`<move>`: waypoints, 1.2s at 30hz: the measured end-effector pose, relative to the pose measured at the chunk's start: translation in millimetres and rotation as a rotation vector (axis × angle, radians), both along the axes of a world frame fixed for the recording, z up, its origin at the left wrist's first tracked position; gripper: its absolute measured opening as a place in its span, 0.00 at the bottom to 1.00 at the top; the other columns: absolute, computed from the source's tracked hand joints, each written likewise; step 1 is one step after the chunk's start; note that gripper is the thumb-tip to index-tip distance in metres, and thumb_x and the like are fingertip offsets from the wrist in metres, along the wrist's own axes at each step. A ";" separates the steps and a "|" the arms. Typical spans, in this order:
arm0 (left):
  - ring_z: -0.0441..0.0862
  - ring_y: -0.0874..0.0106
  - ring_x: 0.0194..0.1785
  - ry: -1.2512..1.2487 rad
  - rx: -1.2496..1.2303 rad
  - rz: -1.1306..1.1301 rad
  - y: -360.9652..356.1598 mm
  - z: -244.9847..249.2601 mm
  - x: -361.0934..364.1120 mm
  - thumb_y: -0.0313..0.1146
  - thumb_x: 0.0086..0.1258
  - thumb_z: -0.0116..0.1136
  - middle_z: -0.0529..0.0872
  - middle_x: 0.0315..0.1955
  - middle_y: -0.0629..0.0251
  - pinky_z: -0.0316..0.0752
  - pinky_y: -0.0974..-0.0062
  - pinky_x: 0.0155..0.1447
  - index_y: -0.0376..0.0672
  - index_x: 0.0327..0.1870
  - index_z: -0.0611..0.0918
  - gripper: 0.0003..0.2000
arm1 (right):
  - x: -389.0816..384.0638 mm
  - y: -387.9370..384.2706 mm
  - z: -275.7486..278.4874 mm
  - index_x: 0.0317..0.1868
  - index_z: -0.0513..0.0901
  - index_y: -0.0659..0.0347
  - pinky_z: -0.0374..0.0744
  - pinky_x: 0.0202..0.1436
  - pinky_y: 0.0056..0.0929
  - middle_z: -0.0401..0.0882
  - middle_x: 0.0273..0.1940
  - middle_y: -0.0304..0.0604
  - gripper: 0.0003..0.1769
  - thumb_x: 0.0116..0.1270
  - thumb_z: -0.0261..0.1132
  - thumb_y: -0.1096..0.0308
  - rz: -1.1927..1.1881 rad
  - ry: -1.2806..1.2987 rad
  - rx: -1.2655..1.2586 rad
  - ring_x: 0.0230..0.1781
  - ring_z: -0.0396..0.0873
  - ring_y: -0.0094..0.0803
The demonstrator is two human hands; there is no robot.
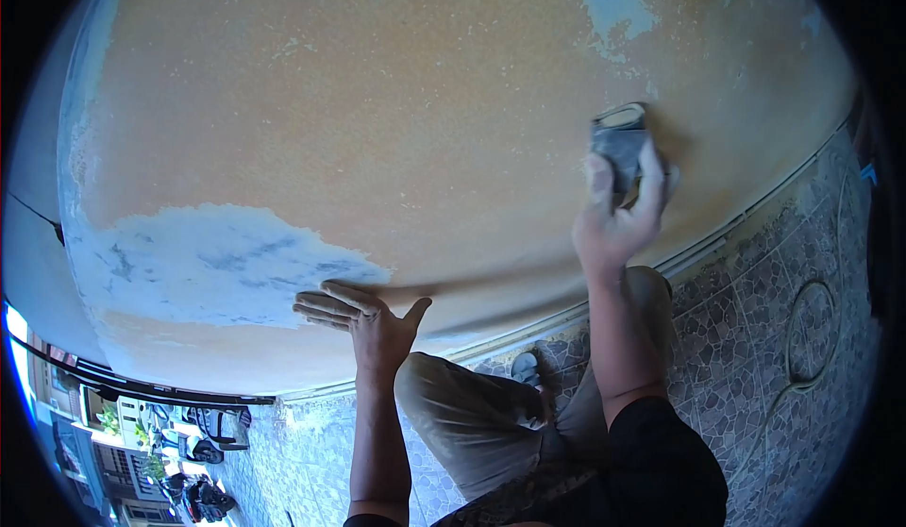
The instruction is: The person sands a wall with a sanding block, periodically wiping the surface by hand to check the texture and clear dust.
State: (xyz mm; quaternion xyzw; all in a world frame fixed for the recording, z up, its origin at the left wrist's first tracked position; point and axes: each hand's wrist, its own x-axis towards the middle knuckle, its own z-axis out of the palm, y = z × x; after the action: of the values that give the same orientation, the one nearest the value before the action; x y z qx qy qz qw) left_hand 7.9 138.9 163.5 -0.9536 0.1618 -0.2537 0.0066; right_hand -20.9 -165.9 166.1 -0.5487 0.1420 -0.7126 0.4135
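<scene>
A large curved panel (377, 102), dull orange-beige with small pale flecks, fills most of the view. Against its right part, my right hand (623, 211) grips a grey sanding block (619, 145) that looks wrapped in folded sandpaper, thumb on one side and fingers on the other. My left hand (366, 319) lies with fingers stretched and thumb apart at the lower edge of a bluish-white patch (226, 253) on the panel; it holds nothing. Pale dust coats the fingers of both hands. Another bluish-white patch (612, 3) shows near the top.
Below the panel's lower edge (510, 343) is a floor (717, 338) with a stone pattern. My bent knees (453, 404) are close to that edge. A coiled hose (834, 315) lies on the right. Motorcycles (203, 499) stand outside at the lower left.
</scene>
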 end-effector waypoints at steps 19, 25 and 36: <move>0.15 0.22 0.74 -0.009 -0.135 0.072 8.3 20.2 -1.0 0.61 0.47 0.81 0.19 0.68 0.10 0.21 0.25 0.73 0.17 0.70 0.23 0.79 | 19.1 42.1 -40.7 0.67 0.75 0.66 0.80 0.47 0.34 0.67 0.53 0.45 0.30 0.69 0.73 0.64 -0.009 -0.039 -0.022 0.50 0.74 0.35; 0.09 0.24 0.72 0.034 -0.145 0.115 6.2 16.1 0.5 0.65 0.41 0.81 0.13 0.66 0.14 0.18 0.24 0.71 0.20 0.69 0.19 0.84 | 11.6 109.5 -80.4 0.59 0.87 0.39 0.68 0.53 0.37 0.70 0.47 0.34 0.28 0.56 0.80 0.50 0.038 0.214 -0.591 0.46 0.68 0.34; 0.11 0.22 0.72 0.001 -0.117 0.074 5.4 8.6 0.3 0.62 0.46 0.80 0.16 0.66 0.11 0.20 0.25 0.72 0.18 0.69 0.19 0.81 | 10.5 93.6 -74.9 0.65 0.80 0.58 0.74 0.52 0.40 0.68 0.50 0.41 0.31 0.66 0.75 0.53 0.018 0.168 -0.498 0.48 0.71 0.35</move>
State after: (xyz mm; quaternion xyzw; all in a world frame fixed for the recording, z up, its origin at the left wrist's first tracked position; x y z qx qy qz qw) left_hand 8.2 144.3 172.0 -0.9578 0.1112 -0.2619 -0.0401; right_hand -10.4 -72.3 91.2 -0.6922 -0.0090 -0.6737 0.2587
